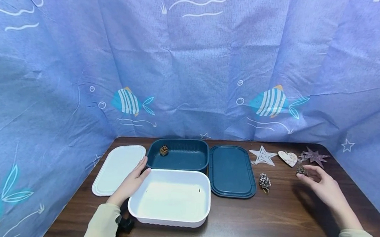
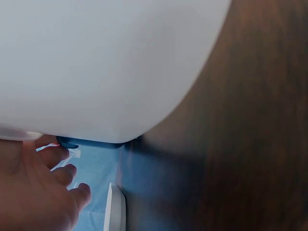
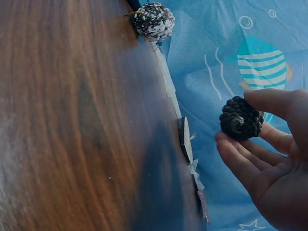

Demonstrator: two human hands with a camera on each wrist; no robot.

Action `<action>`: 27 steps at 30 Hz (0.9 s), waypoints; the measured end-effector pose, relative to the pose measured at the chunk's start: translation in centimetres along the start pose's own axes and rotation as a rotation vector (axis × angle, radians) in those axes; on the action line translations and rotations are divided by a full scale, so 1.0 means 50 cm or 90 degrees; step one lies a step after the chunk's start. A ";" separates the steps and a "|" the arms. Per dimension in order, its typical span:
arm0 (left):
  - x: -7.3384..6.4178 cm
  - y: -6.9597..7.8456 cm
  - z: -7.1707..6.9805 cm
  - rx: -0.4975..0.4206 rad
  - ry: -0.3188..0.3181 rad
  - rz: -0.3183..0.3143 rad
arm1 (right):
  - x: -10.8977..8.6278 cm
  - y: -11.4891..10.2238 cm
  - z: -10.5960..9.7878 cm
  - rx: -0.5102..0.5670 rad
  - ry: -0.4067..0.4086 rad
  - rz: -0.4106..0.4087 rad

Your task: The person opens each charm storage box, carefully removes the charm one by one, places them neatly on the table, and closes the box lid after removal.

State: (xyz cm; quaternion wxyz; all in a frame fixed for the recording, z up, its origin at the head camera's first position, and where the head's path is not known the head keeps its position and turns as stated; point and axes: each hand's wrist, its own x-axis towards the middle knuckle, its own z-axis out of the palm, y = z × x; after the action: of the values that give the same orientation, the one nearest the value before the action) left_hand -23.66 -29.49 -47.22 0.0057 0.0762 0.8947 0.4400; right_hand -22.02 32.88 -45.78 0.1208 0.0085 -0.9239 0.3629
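Note:
A small brown pine cone (image 3: pixel 239 119) is pinched between the thumb and fingers of my right hand (image 1: pixel 322 185), held above the right side of the table. My left hand (image 1: pixel 133 180) rests at the left rim of the white container (image 1: pixel 166 222), its fingers reaching toward the dark blue container (image 1: pixel 185 160). Inside the blue container, near its left end, lies another brown pine cone (image 1: pixel 164 150). A white-tipped pine cone (image 1: pixel 265 182) lies on the table left of my right hand. Two tiny dark specks show in the white container.
The white lid (image 1: pixel 114 176) lies at the left and the dark blue lid (image 1: pixel 233 171) right of the containers. Along the back right are a white star (image 1: pixel 263 156), a heart ornament (image 1: pixel 288 158) and a purple star (image 1: pixel 314 157). A blue fish-print cloth (image 1: pixel 194 76) hangs behind the table.

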 end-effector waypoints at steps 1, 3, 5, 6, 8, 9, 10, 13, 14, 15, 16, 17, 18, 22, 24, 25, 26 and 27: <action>0.001 0.001 0.000 0.000 -0.002 -0.001 | 0.000 0.001 0.001 -0.002 -0.008 0.004; 0.002 0.002 0.000 0.002 -0.006 -0.004 | -0.002 0.002 0.004 -0.006 -0.023 0.010; 0.003 0.001 -0.001 0.005 -0.010 -0.008 | -0.003 0.004 0.006 -0.013 -0.039 0.014; 0.003 0.000 0.000 0.006 -0.011 -0.009 | -0.004 0.005 0.007 -0.015 -0.049 0.014; 0.002 -0.002 0.000 0.010 -0.012 -0.011 | -0.005 0.008 0.009 -0.023 -0.067 0.013; 0.001 -0.003 0.001 0.011 -0.012 -0.011 | -0.005 0.011 0.009 -0.027 -0.074 0.012; 0.001 -0.003 0.001 0.011 -0.011 -0.013 | -0.006 0.014 0.010 -0.030 -0.083 0.011; 0.001 -0.003 0.003 0.012 -0.011 -0.016 | -0.007 0.022 0.013 -0.040 -0.099 0.009; 0.001 -0.003 0.003 0.013 -0.011 -0.016 | -0.008 0.024 0.015 -0.042 -0.101 0.008; 0.001 -0.002 0.003 0.013 -0.010 -0.016 | -0.008 0.025 0.016 -0.044 -0.104 0.009; 0.001 -0.002 0.003 0.013 -0.010 -0.016 | -0.009 0.025 0.018 -0.045 -0.107 0.008; 0.001 -0.002 0.003 0.013 -0.010 -0.016 | -0.009 0.025 0.020 -0.046 -0.111 0.007; 0.001 -0.002 0.003 0.012 -0.010 -0.017 | -0.010 0.023 0.021 -0.047 -0.115 0.007; -0.001 -0.002 0.002 0.005 -0.013 -0.020 | -0.009 0.016 0.029 -0.052 -0.132 0.005; -0.001 -0.003 0.001 0.004 -0.015 -0.018 | -0.008 0.012 0.031 -0.053 -0.133 0.006; -0.001 -0.003 0.001 0.005 -0.016 -0.017 | -0.007 0.011 0.032 -0.052 -0.132 0.005; -0.001 -0.003 0.001 0.005 -0.015 -0.015 | -0.006 0.010 0.033 -0.051 -0.131 0.005; 0.000 -0.004 0.000 0.007 -0.015 -0.013 | -0.004 0.010 0.033 -0.050 -0.130 0.004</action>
State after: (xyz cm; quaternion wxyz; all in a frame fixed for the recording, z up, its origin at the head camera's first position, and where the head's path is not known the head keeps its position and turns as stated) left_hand -23.68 -29.60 -47.36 0.0203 0.0724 0.8976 0.4344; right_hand -22.24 32.09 -47.33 0.0252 0.0381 -0.9449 0.3241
